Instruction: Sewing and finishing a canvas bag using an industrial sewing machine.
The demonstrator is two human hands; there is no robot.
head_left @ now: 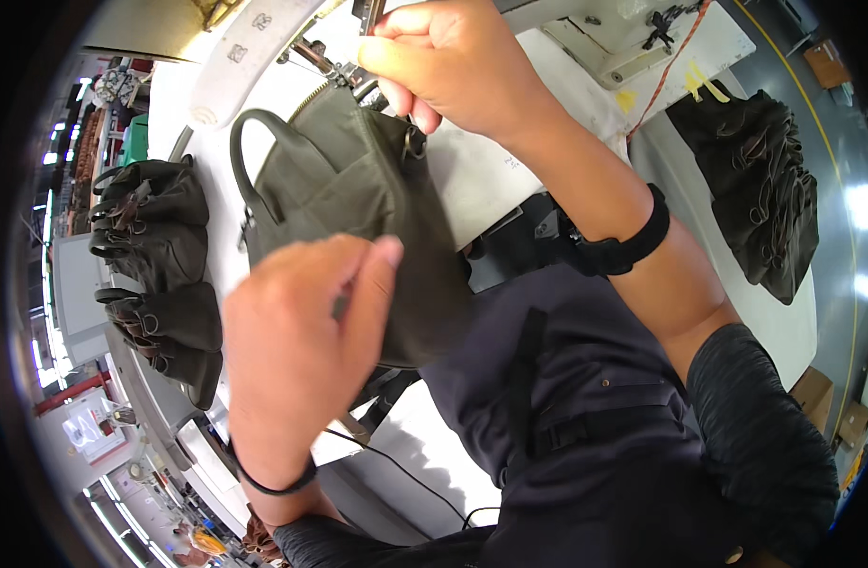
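An olive-green bag (pixel 339 180) with a looped handle (pixel 244 161) and a zip lies under the head of a white sewing machine (pixel 225 66), its zipped top corner at the metal presser parts (pixel 344 76). My right hand (pixel 434 62) is up at those parts, fingers curled on a narrow dark metal piece (pixel 367 19) just above the bag's corner; whether it is loose or part of the machine I cannot tell. My left hand (pixel 306 341) is closed on the lower left of the bag, its thumb bent over the fabric and its other fingertips mostly hidden.
Several similar bags (pixel 154 246) stand along the left side. A heap of dark olive pieces (pixel 737 189) lies on the white surface at the right, beside a grey floor with a yellow line and cardboard boxes (pixel 811 398). A thin black cable (pixel 396 464) runs below the work surface.
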